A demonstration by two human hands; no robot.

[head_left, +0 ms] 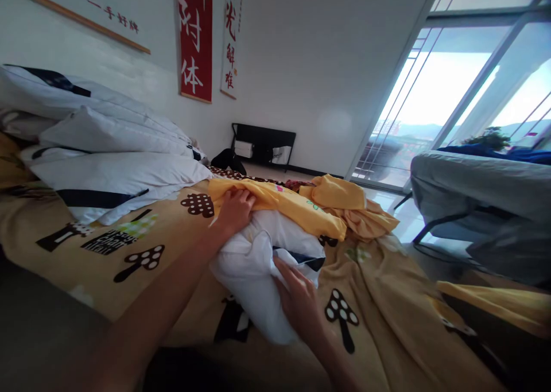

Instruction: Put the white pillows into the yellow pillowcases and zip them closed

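Observation:
A white pillow with a dark stripe lies on the bed, half inside a yellow pillowcase. My left hand grips the yellow pillowcase's edge where it meets the pillow's far end. My right hand presses its fingers into the white pillow's near side, holding the fabric. The bed is covered by a yellow sheet printed with dark mushroom shapes.
Several white pillows with dark stripes are stacked at the left by the wall. A crumpled yellow cloth lies beyond the pillow. A grey-covered bed stands at the right near big windows. A low black rack sits against the far wall.

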